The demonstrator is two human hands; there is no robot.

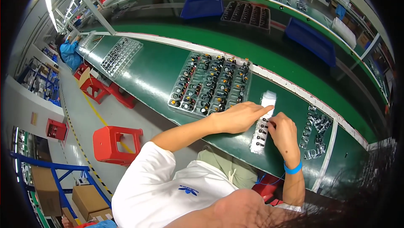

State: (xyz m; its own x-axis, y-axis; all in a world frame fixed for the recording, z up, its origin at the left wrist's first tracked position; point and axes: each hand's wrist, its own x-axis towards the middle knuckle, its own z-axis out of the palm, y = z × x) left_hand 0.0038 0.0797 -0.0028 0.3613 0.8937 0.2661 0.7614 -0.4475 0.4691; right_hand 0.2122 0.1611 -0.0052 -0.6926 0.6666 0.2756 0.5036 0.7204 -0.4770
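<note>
I am judging the step in hand to be setting or adjusting one small part near the upper end of a row; the next move seems to be calling for a light, steady fingertip, so that the neighbouring pieces are not being nudged out of line. Nearest me, a blue wristband (293, 168) is circling my right wrist, and beyond it my right hand (285, 132) is bending over the strip's right edge, its fingers curling in and the tips sitting close to the upper parts; whether they are pinching one, I cannot tell. My left hand (240, 117) is reaching in from the other side, index finger pointing out over the strip; its underside is hiding from view, so I cannot tell whether it is gripping anything. The hands are lying just beside each other, and between them the white strip (269, 98) is resting on the green worktop (151, 76), carrying its row of black parts (261, 131). To the left, a clear tray (200, 69) is holding columns of dark pieces; to the right, wrapped black pieces (322, 123) are lying in loose bunches. Farther off, another clear tray (128, 57) is sitting along the worktop, and past its far edge blue trays (202, 8) are resting.
</note>
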